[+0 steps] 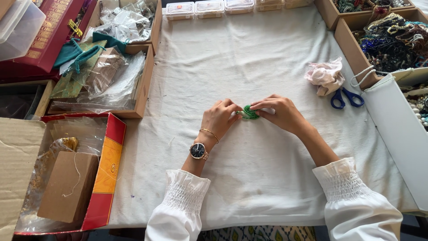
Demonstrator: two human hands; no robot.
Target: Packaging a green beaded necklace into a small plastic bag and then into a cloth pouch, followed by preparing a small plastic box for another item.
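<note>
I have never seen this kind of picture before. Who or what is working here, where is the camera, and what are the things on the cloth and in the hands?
There is no machine here. A person works with two bare hands, and the one camera sits on the person's head, looking down.

The left hand, with a watch and a thin bangle on its wrist, and the right hand meet in the middle of a table under a white cloth. Together they pinch a small bundle of green beads that rests on the cloth.

To the right lie blue-handled scissors beside a crumpled pale pink cloth. Small clear plastic boxes line the far edge. Wooden trays with plastic bags stand at the left, and trays with dark bead strings at the right.
</note>
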